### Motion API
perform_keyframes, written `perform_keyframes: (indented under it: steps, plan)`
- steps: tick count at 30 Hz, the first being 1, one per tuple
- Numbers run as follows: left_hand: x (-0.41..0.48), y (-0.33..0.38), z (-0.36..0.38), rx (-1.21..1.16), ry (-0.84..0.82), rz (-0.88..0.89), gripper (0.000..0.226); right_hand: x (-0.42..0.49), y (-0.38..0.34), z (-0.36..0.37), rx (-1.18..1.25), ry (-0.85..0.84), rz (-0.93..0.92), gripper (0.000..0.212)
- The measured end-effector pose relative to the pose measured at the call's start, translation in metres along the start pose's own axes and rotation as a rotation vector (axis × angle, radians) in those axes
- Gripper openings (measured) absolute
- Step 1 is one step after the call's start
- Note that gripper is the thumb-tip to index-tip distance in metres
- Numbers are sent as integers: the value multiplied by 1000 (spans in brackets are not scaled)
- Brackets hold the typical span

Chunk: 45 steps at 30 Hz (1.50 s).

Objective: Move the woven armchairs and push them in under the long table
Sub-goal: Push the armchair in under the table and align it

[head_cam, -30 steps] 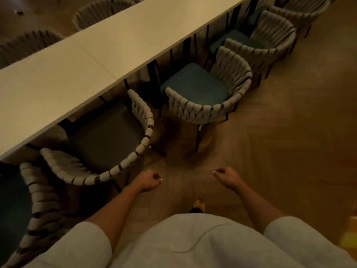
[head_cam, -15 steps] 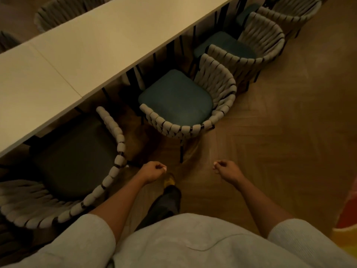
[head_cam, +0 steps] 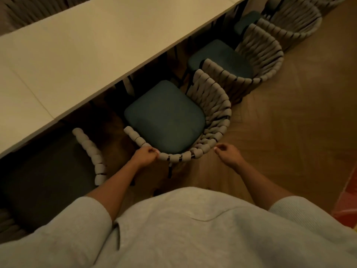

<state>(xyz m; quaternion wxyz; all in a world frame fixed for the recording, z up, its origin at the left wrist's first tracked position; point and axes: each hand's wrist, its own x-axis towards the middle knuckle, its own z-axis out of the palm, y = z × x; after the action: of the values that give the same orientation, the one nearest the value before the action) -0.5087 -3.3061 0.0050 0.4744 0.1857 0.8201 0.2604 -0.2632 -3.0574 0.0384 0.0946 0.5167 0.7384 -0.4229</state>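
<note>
A long pale table (head_cam: 92, 47) runs diagonally across the upper left. Right in front of me stands a woven armchair (head_cam: 212, 105) with a teal cushion (head_cam: 164, 117), its seat mostly out from under the table edge. My left hand (head_cam: 144, 156) is closed on the left side of its curved back rim. My right hand (head_cam: 229, 155) hovers with curled fingers just off the rim's right side, holding nothing. A second woven armchair (head_cam: 90, 151) with a dark seat sits at the left, partly under the table.
Two more woven armchairs (head_cam: 264, 55) (head_cam: 295, 26) line the table's near side at the upper right, touching one another. Wooden herringbone floor (head_cam: 289, 132) lies open on the right. A red-orange rug edge (head_cam: 347, 200) shows at the far right.
I stepped forward and right, bringing the teal-cushioned chair in front of me. Both hands rose from fists over the floor to the chair's back; the left took hold of the rim.
</note>
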Motion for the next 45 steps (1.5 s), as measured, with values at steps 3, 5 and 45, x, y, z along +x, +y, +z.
perform_keyframes:
  steps: [3, 5, 45]
  plan:
    - [16, 9, 1, -74, 168, -82, 60, 42, -7, -17, -59, 47, -3, 46]
    - [25, 6, 7, -156, 300, -146, 81, 77, -11, -31, -131, 52, -43, 51]
    - [178, 16, -18, -788, 1105, -764, 50, 460, -162, -60, -132, 46, -185, 41]
